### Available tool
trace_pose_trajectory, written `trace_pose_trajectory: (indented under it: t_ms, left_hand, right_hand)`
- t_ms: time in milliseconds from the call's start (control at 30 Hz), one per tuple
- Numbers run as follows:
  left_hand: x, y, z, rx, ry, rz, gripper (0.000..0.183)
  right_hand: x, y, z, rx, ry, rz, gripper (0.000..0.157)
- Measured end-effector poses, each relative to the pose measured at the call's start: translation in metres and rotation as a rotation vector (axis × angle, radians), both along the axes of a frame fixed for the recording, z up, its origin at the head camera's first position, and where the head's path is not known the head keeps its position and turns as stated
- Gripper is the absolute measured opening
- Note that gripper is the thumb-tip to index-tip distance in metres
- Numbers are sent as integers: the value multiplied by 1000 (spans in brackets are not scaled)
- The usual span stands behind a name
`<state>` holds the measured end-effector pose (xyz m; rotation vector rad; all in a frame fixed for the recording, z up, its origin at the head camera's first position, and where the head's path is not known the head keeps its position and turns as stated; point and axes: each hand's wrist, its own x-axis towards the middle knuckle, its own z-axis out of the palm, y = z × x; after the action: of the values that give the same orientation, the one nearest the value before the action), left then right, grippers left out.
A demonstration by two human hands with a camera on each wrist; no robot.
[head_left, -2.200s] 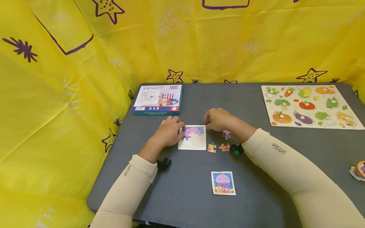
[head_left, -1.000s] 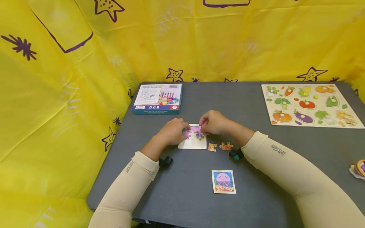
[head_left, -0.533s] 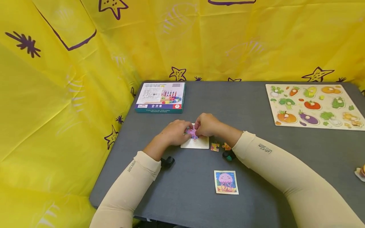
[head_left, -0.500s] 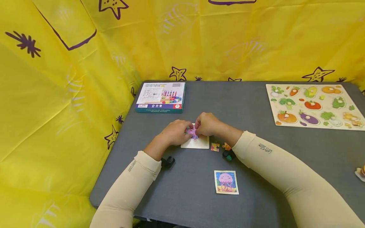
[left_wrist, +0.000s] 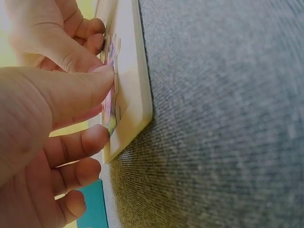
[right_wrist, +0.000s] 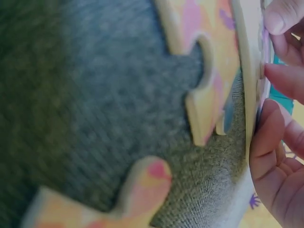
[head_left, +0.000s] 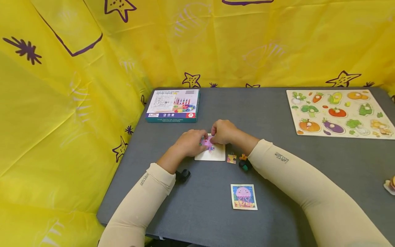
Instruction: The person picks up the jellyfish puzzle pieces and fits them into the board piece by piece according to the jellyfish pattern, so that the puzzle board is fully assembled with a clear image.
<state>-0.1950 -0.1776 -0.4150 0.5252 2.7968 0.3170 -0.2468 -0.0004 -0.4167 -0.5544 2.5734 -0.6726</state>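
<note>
A pale square puzzle board [head_left: 202, 157] lies on the grey table, with joined pink and blue jigsaw pieces [head_left: 208, 147] on its upper part. My left hand [head_left: 190, 142] holds these pieces at their left side; in the left wrist view its thumb [left_wrist: 102, 81] presses on them and the other fingers curl by the board's edge. From the right, my right hand [head_left: 224, 132] pinches a jigsaw piece against the joined ones, its fingertips partly hiding it. Beside the board lie a loose yellow piece [head_left: 231, 159] and an orange piece [head_left: 243, 156], both close up in the right wrist view.
Nearer the front lies a jellyfish picture card [head_left: 243, 197]. A boxed bead set [head_left: 172, 106] sits at the back left, a vegetable peg puzzle [head_left: 339, 115] at the back right. Part of a small round object [head_left: 391, 185] shows at the right edge. Yellow cloth [head_left: 216, 44] hangs behind.
My right hand has picked up the pink piece from the table and moved left, bringing it onto the board against the joined pieces. My left hand has shifted slightly right, staying on them.
</note>
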Motion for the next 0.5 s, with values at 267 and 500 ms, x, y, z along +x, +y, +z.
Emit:
trace_pose_trajectory:
  t_ms: [267, 500]
  left_hand:
    - [-1, 2, 1, -31, -8, 1, 36]
    - [1, 11, 4, -52, 37, -98, 37]
  right_hand:
    - [1, 9, 0, -7, 21, 9, 19]
    - [6, 53, 18, 97, 91, 71, 21]
